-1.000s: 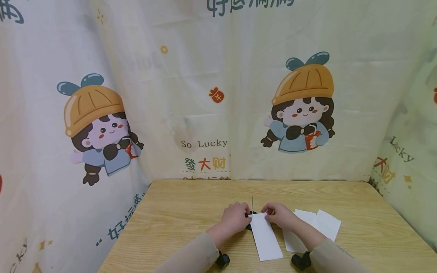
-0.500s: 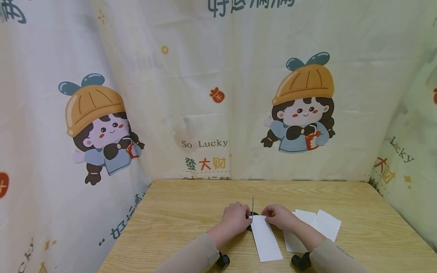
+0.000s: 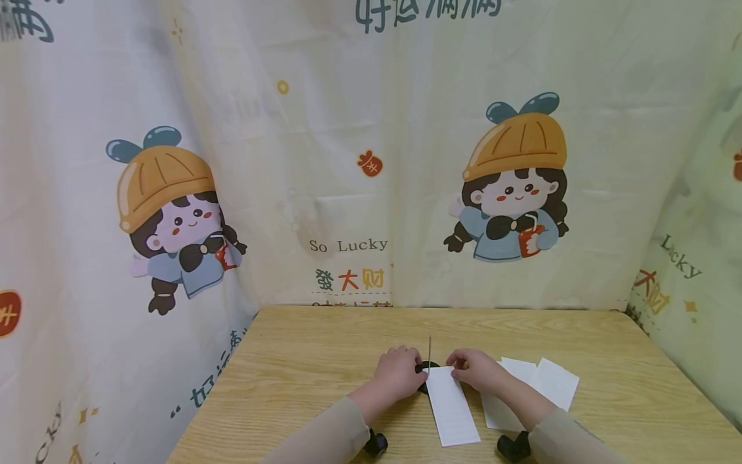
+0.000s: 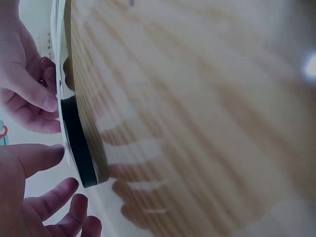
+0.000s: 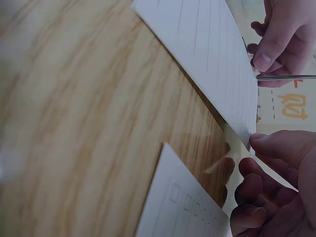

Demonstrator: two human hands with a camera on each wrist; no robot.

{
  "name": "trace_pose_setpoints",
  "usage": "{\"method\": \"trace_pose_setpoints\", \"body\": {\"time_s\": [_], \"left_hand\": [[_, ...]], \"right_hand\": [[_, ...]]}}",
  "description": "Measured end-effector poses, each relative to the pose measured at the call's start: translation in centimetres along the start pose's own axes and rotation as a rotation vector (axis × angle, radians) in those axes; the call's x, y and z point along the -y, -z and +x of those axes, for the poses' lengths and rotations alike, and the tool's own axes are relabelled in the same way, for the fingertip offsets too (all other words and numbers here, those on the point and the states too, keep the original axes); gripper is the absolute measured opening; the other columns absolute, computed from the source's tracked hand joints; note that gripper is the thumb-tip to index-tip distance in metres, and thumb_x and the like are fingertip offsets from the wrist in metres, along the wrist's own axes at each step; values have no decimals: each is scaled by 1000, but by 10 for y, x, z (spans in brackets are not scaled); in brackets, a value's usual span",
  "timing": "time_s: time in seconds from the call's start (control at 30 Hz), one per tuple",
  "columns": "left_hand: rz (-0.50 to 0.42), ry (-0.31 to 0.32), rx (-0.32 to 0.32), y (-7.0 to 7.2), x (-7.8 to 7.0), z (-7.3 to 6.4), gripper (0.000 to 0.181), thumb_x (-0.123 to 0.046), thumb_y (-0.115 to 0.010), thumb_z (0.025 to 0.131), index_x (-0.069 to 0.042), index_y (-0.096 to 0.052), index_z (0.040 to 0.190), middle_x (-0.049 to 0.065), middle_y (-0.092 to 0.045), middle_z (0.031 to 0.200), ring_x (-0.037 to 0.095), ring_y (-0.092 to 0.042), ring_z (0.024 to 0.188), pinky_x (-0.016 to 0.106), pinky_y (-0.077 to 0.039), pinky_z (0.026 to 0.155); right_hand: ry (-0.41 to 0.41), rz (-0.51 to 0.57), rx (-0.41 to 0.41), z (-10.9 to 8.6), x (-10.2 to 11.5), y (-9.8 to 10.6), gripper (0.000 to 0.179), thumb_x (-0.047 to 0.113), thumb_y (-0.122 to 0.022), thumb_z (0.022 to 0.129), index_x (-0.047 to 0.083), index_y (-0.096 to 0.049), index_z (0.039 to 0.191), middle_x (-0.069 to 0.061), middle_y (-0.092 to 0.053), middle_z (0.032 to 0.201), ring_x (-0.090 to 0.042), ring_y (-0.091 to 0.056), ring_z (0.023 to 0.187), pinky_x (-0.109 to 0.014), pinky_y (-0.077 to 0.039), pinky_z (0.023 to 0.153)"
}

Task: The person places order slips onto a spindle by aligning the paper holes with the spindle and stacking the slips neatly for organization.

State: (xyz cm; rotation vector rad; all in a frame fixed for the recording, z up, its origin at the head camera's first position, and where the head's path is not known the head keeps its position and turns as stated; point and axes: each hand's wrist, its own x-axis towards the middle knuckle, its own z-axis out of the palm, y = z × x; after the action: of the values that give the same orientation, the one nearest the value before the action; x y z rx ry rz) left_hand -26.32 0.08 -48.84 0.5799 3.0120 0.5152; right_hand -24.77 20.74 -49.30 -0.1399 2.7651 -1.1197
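Observation:
In the head view, a long white ruled sheet of paper (image 3: 452, 407) lies between both hands, its far edge by a thin upright metal spike (image 3: 430, 351) on a round black base (image 3: 429, 366). My left hand (image 3: 399, 372) pinches the far left corner, its thumb close to the spike. At the far right corner, my right hand (image 3: 474, 372) pinches the sheet between thumb and fingers. The right wrist view shows the right thumb (image 5: 261, 142) on the paper's edge and the spike rising beyond it. Seen from the left wrist, the base's dark side (image 4: 76, 140) stands under the paper.
More white sheets (image 3: 558, 383) lie overlapping to the right, partly under my right forearm; one corner sheet (image 5: 182, 207) bears a row of printed boxes. Black wrist devices (image 3: 375, 444) sit at the sleeves. A printed curtain (image 3: 336, 212) stands behind the wooden table (image 3: 301, 374).
Both hands and the sheet stay nearly in place, the sheet shifting only slightly towards me. The head view has turned a little.

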Motion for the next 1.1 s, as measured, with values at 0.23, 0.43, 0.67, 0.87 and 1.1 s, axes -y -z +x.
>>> {"method": "trace_pose_setpoints", "body": {"time_s": [0.23,0.43,0.67,0.87,1.1], "left_hand": [[-42,-9,24,5,3,-4,24,-38,-73,88,-18,-66,100,-4,-53,85,19,-50,84,38,-41,79],[-30,-37,32,7,5,-7,31,-40,-75,86,-17,-68,106,-3,-53,85,19,-50,84,37,-41,78],[-5,-41,79,7,8,-6,42,-43,-78,83,-18,-68,116,-2,-57,94,19,-52,88,37,-42,82],[-6,-60,116,6,12,-5,49,-45,-80,80,-19,-66,119,0,-59,100,21,-53,93,38,-42,87],[-1,-83,131,6,16,-6,54,-46,-81,79,-20,-65,123,0,-59,103,22,-55,97,39,-42,89]], "right_hand": [[32,4,-12,-8,-2,8,18,9,-72,89,10,-67,106,-1,-56,87,-18,-50,72,-31,-43,60],[61,-28,-47,-17,-9,19,17,8,-71,89,9,-67,106,-1,-55,84,-17,-49,70,-31,-42,59],[98,-71,-74,-25,-26,35,18,10,-71,89,8,-68,107,1,-56,83,-16,-49,72,-31,-42,61],[128,-74,-88,-39,-49,53,23,15,-72,90,4,-67,110,1,-57,85,-15,-50,71,-29,-42,59],[97,-121,-154,-55,-75,73,28,17,-73,89,2,-66,112,0,-57,87,-14,-50,74,-29,-42,63]]}}
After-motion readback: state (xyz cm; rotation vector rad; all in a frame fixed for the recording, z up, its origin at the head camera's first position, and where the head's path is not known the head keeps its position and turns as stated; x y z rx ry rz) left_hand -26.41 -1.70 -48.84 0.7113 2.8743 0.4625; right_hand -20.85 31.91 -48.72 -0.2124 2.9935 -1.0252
